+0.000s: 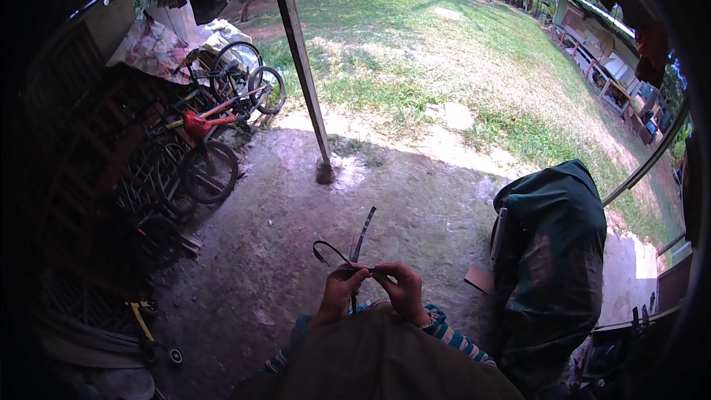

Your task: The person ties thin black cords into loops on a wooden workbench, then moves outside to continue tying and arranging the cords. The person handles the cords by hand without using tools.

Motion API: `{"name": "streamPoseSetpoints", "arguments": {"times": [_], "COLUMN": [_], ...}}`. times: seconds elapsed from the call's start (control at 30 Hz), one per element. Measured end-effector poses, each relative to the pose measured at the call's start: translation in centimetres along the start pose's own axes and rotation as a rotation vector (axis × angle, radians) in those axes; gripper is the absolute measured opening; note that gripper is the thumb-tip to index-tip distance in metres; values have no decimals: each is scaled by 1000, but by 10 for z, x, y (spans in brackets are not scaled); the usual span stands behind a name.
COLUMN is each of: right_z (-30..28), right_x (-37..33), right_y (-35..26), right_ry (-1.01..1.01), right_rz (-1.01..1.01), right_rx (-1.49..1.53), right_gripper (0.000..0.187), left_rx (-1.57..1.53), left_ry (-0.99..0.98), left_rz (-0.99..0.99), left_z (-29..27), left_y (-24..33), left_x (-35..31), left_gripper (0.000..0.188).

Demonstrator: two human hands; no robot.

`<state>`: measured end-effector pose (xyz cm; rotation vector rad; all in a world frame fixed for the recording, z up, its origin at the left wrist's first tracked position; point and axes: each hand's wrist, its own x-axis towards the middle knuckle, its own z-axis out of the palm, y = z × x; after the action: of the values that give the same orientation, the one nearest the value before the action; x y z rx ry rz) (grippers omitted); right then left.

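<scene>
In front of my body, both hands hold a thin dark strap (364,228). One length of it sticks up past my fingers, and another part bends into a loop above my left hand. My left hand (339,296) is closed on it, thumb and fingers pinched together. Close beside, almost touching, my right hand (404,292) pinches the strap between thumb and fingertips. A piece of it hangs down between the hands. The exact kind of strap is too small to make out. Striped sleeves cover my forearms.
Several bicycles (211,170) lean at the left, with a yellow scooter (141,322) lower down. A post (304,59) stands ahead on the concrete floor (266,207). At right is a bulky thing under a dark green cover (552,244), beside a brown flat piece (480,279). Grass (385,37) lies beyond.
</scene>
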<state>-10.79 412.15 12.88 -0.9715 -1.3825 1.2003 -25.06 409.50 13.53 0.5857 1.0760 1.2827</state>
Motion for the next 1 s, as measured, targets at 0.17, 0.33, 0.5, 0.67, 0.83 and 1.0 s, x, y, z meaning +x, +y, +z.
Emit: {"name": "streamPoseSetpoints", "arguments": {"times": [0.17, 0.33, 0.5, 0.67, 0.83, 1.0], "right_z": [-4, -3, -7, -6, -6, -7], "right_x": [3, 3, 4, 3, -1, -3], "right_y": [8, 22, 10, 4, 6, 3], "right_ry": [-86, -217, -340, -307, -268, -238], "right_rz": [-7, 162, 578, 801, 693, 416], "right_rx": [-105, 70, 636, 1076, 950, 525], "right_gripper": [15, 13, 13, 12, 13, 19], "left_rx": [58, 73, 97, 13, 49, 44], "left_ry": [27, 8, -28, -57, -72, -23], "left_rz": [91, 207, 205, 237, 300, 283], "left_z": [-1, 5, 6, 9, 5, 2], "left_y": [-4, -1, 7, 6, 0, -5], "left_x": [0, 1, -6, -10, -6, -5], "left_gripper": [9, 8, 9, 11, 14, 13]}}
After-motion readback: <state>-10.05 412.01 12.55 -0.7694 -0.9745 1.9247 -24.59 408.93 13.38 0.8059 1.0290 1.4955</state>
